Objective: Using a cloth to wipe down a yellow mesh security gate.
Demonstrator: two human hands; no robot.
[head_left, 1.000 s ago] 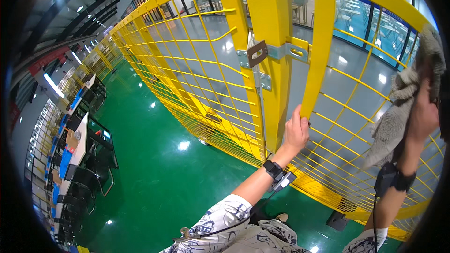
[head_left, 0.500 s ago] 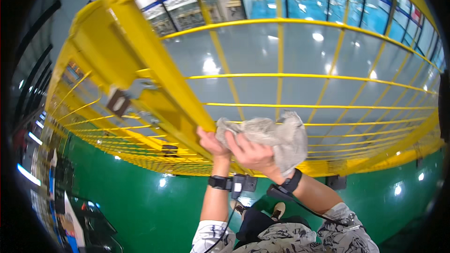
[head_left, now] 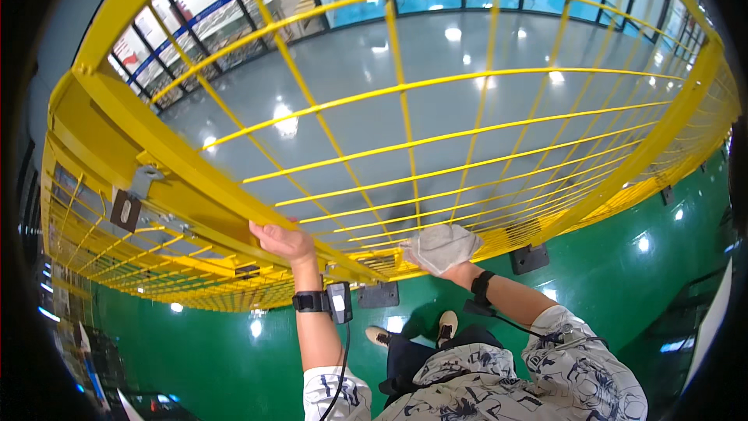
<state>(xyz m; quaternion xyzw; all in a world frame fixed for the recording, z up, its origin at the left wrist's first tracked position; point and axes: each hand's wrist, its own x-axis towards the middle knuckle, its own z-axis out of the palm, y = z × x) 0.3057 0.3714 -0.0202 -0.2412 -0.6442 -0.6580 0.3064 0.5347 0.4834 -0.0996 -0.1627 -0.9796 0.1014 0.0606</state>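
Note:
A yellow wire-mesh fence panel (head_left: 405, 86) stretches across in front of me. My left hand (head_left: 287, 242) is closed round the edge of its upright yellow frame post (head_left: 183, 152). To the right, my right hand (head_left: 415, 257) presses a crumpled grey cloth (head_left: 446, 246) against the low part of the mesh. The cloth covers most of that hand, so its fingers are largely hidden. On each wrist sits a black strap with a small device and a cable.
A metal latch with a dark slotted plate (head_left: 126, 209) is fixed to the frame at the left. Dark foot plates (head_left: 531, 259) hold the fence to the green floor (head_left: 226, 359). Beyond the mesh lie a grey floor (head_left: 335, 54) and glass-walled rooms.
My hands have moved apart: the left stays at the post, while the right has carried the cloth away from it along the mesh. The whole view has turned to the right.

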